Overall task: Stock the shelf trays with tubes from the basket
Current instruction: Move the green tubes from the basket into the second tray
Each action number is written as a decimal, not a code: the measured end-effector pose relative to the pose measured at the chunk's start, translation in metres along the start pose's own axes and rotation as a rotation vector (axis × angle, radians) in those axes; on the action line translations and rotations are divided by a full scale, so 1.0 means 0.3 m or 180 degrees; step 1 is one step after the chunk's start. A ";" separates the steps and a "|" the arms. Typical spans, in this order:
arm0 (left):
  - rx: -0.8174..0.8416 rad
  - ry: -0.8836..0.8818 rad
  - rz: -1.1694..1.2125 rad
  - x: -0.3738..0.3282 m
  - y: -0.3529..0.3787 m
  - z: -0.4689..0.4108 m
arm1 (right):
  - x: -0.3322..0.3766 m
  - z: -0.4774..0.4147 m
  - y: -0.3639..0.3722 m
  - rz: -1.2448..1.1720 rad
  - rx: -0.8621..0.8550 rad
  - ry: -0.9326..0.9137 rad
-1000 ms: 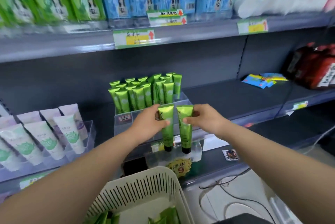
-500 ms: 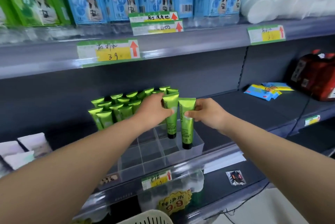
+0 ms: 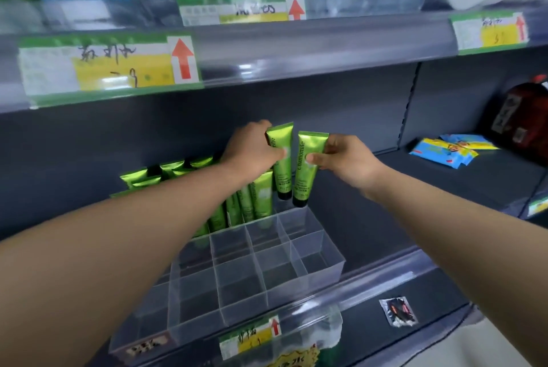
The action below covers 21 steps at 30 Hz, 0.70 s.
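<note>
Left hand [image 3: 252, 148] is extended forward, fingers curled round the top of a green tube [image 3: 281, 167], which is held cap-down. Under the left forearm, stocked tubes [image 3: 261, 197] are stood upright in the rear cells of a clear divided tray [image 3: 314, 259]. A second green tube [image 3: 307, 172], just beside the first, is pinched cap-down by the right hand [image 3: 348, 159]. Both caps are poised over the tray's back right corner. Blue packets [image 3: 444, 151] are seen right of the right hand on the dark shelf [image 3: 385, 218].
</note>
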State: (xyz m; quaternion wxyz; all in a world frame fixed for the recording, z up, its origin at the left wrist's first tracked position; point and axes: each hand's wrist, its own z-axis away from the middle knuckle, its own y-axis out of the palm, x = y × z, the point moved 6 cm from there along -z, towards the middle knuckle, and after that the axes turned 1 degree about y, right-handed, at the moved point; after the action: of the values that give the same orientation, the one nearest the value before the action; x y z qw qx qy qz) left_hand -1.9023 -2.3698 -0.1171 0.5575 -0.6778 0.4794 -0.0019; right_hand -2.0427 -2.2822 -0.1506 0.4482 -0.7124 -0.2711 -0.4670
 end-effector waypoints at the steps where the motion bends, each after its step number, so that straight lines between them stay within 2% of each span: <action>1: -0.0007 -0.0017 -0.0008 0.007 0.008 -0.006 | -0.003 -0.009 0.007 -0.0033 0.0005 -0.0006; 21: 0.0384 -0.0238 -0.0599 0.125 0.174 -0.015 | -0.152 -0.050 0.161 0.0291 0.0344 0.0359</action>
State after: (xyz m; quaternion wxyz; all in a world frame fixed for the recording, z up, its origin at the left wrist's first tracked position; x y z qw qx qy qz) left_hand -1.9183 -2.3933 -0.1749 0.6121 -0.6846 0.3915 -0.0578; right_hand -2.0292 -2.3158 -0.2081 0.5214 -0.6713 -0.2375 -0.4702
